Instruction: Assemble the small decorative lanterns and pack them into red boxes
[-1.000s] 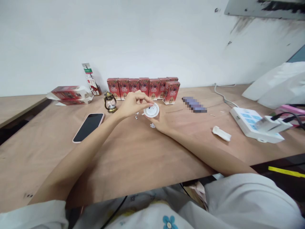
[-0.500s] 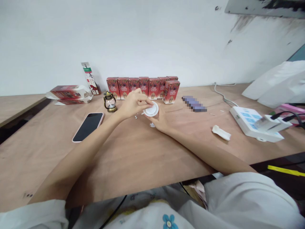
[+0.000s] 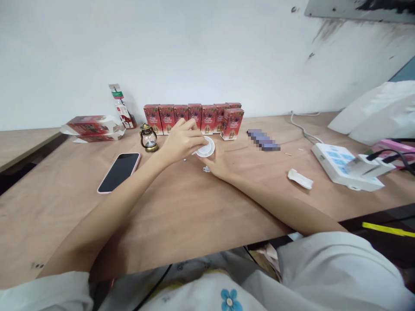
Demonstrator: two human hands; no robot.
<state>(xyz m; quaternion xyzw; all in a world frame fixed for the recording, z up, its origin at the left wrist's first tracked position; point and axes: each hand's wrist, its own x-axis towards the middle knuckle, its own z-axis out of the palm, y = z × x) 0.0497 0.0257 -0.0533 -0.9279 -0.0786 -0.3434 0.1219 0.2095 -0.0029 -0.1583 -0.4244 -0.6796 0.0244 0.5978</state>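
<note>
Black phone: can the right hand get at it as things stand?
Probably not easily: the left forearm lies across the way to the black phone, and the right hand is holding the white disc.

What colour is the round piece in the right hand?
White, held in the right hand; best seen in the head view.

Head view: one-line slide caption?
Right hand holds a round white piece, left hand at its edge, before a row of red boxes.
</note>
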